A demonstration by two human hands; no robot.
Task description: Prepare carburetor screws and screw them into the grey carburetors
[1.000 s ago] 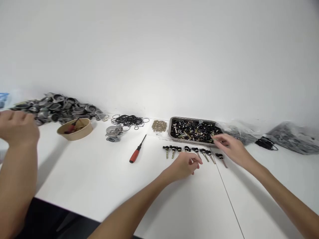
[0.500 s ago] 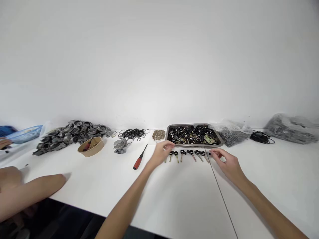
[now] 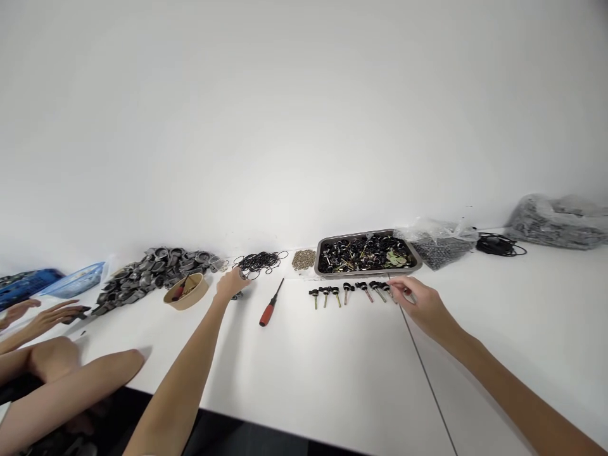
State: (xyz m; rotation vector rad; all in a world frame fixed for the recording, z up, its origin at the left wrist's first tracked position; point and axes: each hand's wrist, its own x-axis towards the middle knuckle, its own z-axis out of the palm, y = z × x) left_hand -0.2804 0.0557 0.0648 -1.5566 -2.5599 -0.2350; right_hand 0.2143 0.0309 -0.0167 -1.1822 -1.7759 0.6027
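My left hand is closed around a grey metal housing, which shows only in part beneath the fingers. My right hand, its fingers curled into a pinch, is at the right end of a row of several small key-like parts with black heads and thin metal stems. Its fingertips meet the rightmost of them, and what lies between them is hidden. Between my hands a red-handled screwdriver lies on the white table. Behind the row stands a metal tray heaped with similar black and brass parts.
Black rubber rings and small brass pieces lie along the wall. Further left are a cardboard bowl and a pile of grey castings. Bagged parts and a black cable lie right. A co-worker's hands are far left.
My left hand has moved left from the row's left end to the grey housing and closed on it. My right hand has shifted slightly left against the row's last part.
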